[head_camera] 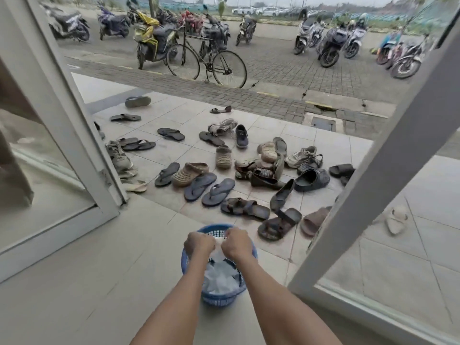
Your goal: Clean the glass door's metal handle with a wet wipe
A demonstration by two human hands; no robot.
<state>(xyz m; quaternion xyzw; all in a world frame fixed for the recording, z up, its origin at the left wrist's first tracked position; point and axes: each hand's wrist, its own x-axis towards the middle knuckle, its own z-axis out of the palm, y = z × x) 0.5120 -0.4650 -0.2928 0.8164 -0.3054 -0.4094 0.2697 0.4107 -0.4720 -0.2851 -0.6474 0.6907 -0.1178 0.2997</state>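
Note:
A blue plastic basket [214, 298] stands on the pale floor tiles just inside the doorway, with white crumpled wipes or packets [219, 277] in it. My left hand [199, 242] and my right hand [237, 242] are both fisted above the basket, side by side, pinching a white wet wipe [218, 241] between them. A glass door leaf with a grey frame [388, 170] stands open on the right. Another framed glass panel [72, 113] is on the left. No metal handle shows in this view.
Many sandals, clogs and shoes [224, 175] lie scattered on the tiles outside the doorway. Beyond them is a paved lot with a bicycle [206, 61] and several parked motorbikes [331, 43].

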